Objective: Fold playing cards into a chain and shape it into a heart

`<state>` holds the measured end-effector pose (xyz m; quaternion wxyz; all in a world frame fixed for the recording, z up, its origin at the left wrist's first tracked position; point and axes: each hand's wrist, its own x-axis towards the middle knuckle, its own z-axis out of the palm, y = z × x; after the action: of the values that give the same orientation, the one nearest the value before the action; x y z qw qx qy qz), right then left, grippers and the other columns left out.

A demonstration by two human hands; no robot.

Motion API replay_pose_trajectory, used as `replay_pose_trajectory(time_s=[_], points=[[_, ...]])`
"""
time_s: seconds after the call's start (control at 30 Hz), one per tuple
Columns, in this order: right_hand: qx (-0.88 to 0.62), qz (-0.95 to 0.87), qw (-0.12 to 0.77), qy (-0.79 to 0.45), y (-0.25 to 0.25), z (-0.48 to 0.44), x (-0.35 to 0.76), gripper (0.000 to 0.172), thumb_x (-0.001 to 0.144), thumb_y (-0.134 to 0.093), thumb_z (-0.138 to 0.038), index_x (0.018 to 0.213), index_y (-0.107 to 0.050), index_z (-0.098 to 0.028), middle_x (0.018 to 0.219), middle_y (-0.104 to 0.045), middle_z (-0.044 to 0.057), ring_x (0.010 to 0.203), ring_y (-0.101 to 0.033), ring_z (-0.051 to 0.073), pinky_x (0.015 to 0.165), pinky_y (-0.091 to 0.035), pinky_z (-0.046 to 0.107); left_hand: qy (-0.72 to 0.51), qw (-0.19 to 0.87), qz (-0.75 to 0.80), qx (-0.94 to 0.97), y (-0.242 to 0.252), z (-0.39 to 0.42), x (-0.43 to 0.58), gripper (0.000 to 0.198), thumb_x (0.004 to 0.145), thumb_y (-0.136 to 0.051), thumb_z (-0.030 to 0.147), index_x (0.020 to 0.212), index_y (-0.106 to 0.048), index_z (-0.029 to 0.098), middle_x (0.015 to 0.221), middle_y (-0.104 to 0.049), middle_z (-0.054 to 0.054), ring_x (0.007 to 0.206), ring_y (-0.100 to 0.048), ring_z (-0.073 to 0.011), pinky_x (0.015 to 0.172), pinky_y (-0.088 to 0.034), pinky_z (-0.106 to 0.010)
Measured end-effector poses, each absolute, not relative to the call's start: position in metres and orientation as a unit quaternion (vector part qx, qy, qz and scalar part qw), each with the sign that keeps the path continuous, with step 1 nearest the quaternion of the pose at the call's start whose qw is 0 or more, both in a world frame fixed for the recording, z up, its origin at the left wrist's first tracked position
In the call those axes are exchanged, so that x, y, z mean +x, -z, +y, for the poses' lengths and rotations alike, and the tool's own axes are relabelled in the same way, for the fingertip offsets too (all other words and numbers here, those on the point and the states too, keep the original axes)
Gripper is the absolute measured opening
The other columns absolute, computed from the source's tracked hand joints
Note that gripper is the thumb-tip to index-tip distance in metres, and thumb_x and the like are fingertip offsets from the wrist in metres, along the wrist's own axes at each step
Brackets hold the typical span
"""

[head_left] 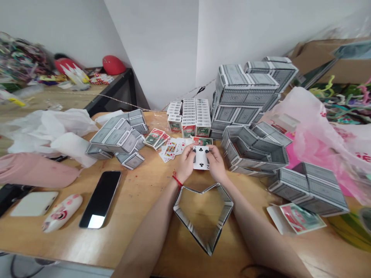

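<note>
A playing card (201,158), the two of clubs, faces up between my hands over the table. My left hand (187,160), with a red string at the wrist, is closed on the card's left edge. On its right edge my right hand (216,162) grips with thumb on top; the fingers beneath are hidden. Whether more cards lie under it I cannot tell. Between my forearms stands a heart-shaped frame (222,227) of folded cards. Just beyond my left hand lie loose face-up cards (170,150), and a green-and-red card box (204,141) sits behind my hands.
Grey card-built blocks are stacked (237,88) at the back right, with hollow card frames (255,150) nearer. More card structures (116,135) stand left. Rows of card boxes (189,116) line the back. A phone (101,199), a mouse (62,212) and an opened box (301,218) lie nearer.
</note>
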<state>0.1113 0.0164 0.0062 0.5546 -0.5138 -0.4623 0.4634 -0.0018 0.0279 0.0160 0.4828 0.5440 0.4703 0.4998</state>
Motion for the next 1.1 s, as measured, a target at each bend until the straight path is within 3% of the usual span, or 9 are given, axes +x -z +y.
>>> replay_pose_trajectory(time_s=[0.27, 0.77, 0.93, 1.1], points=[[-0.520, -0.471, 0.541, -0.464, -0.009, 0.015, 0.110, 0.015, 0.071, -0.040, -0.026, 0.086, -0.046, -0.024, 0.070, -0.048, -0.003, 0.060, -0.042, 0.013, 0.055, -0.036, 0.022, -0.487, 0.482, 0.492, 0.537, -0.011, 0.029, -0.003, 0.017, 0.074, -0.036, 0.012, 0.081, -0.052, 0.017, 0.073, -0.053, 0.001, 0.068, -0.048, -0.0097, 0.059, -0.038, -0.019], [-0.517, -0.469, 0.539, -0.472, -0.009, 0.014, 0.112, 0.011, 0.067, -0.039, -0.020, 0.073, -0.048, -0.023, 0.064, -0.044, -0.003, 0.056, -0.038, 0.012, 0.049, -0.031, 0.021, -0.483, 0.473, 0.493, 0.547, -0.013, 0.026, -0.006, 0.019, 0.072, -0.037, 0.010, 0.077, -0.054, 0.017, 0.066, -0.052, 0.002, 0.056, -0.043, -0.0083, 0.049, -0.033, -0.019], [-0.501, -0.433, 0.546, -0.513, -0.005, 0.014, 0.109, 0.009, 0.067, -0.040, -0.022, 0.070, -0.049, -0.023, 0.062, -0.044, -0.003, 0.052, -0.037, 0.011, 0.046, -0.030, 0.021, -0.495, 0.474, 0.495, 0.534, -0.013, 0.026, -0.007, 0.016, 0.070, -0.039, 0.012, 0.070, -0.054, 0.017, 0.056, -0.046, 0.003, 0.049, -0.040, -0.0074, 0.043, -0.030, -0.018], [-0.488, -0.402, 0.543, -0.553, -0.006, 0.014, 0.108, 0.006, 0.066, -0.043, -0.025, 0.068, -0.048, -0.023, 0.057, -0.041, -0.003, 0.048, -0.037, 0.011, 0.043, -0.030, 0.021, -0.492, 0.450, 0.483, 0.568, -0.014, 0.027, -0.013, 0.016, 0.070, -0.041, 0.013, 0.069, -0.056, 0.017, 0.060, -0.050, 0.003, 0.051, -0.042, -0.0071, 0.045, -0.032, -0.017]])
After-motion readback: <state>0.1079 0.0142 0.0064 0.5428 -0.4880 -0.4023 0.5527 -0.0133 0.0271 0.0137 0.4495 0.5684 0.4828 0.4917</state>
